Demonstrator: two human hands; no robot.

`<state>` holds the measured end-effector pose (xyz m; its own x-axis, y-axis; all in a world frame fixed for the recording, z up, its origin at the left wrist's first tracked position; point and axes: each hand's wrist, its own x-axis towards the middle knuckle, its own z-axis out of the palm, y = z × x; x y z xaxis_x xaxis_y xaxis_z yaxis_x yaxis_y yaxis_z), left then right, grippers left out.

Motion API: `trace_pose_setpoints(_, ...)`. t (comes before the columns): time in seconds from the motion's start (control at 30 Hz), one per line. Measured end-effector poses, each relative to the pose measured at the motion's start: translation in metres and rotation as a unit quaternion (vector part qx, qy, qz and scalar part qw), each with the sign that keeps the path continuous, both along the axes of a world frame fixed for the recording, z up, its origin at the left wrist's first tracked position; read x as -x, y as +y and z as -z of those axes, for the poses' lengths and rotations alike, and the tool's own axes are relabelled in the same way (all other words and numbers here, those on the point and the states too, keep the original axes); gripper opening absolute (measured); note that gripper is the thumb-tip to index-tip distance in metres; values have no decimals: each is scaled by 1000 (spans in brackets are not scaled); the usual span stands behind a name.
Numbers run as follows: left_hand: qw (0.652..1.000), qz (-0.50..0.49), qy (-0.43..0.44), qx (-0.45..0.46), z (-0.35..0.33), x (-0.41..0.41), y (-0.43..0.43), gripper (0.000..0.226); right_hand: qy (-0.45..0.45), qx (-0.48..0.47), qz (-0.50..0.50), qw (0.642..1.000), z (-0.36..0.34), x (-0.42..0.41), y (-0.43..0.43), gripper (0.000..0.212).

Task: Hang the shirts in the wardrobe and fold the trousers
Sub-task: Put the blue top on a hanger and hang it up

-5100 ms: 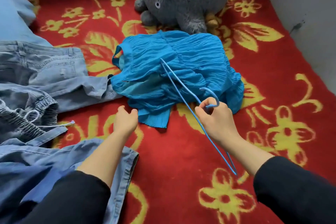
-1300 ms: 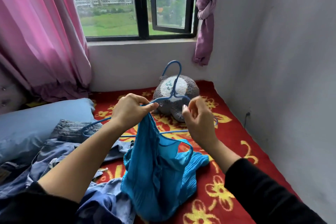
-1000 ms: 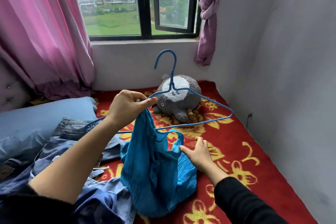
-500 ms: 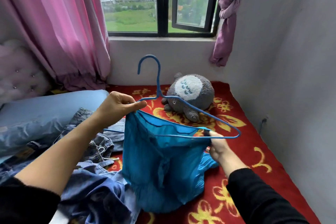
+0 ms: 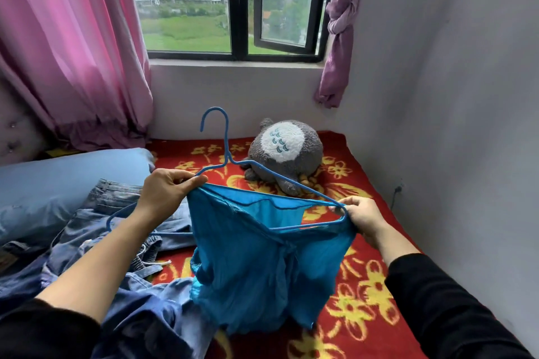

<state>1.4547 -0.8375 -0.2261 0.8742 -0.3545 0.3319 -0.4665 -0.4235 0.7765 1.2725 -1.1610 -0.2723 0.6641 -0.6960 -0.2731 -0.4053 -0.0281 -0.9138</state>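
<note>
A crinkled blue shirt (image 5: 262, 265) hangs in front of me above the bed, its neck opening stretched wide over a blue wire hanger (image 5: 226, 143) whose hook points up. My left hand (image 5: 167, 192) pinches the shirt's left shoulder together with the hanger's left arm. My right hand (image 5: 360, 217) grips the shirt's right shoulder at the hanger's right corner. The hanger's left end sticks out beyond the cloth, behind my left forearm. Denim trousers (image 5: 116, 230) lie crumpled on the bed at the left, below my left arm.
A grey plush toy (image 5: 287, 153) sits on the red flowered blanket (image 5: 364, 285) behind the hanger. A blue pillow (image 5: 58, 183) lies at the left. Pink curtains (image 5: 67, 46) and a window stand at the back; a grey wall (image 5: 452, 125) bounds the right side.
My right hand has pulled the shirt's right shoulder out to the hanger's right corner, spreading the neck opening wider. My left hand keeps its hold.
</note>
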Motion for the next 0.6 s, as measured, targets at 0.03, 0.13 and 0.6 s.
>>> trace_pose_setpoints(0.03, 1000, -10, -21, -5, 2, 1, -2, 15, 20, 72, 1, 997, -3, 0, -2, 16)
trace_pose_setpoints(0.13, 992, -31, -114, -33, 6, 2, -6, 20, 117, 344, -30, 931, -13, -1, -2, 14)
trace_pose_setpoints(0.6, 988, -50, -129, 67, -27, 20, -12, 23, -68, -99, -67, 991, -98, -42, 40, 20)
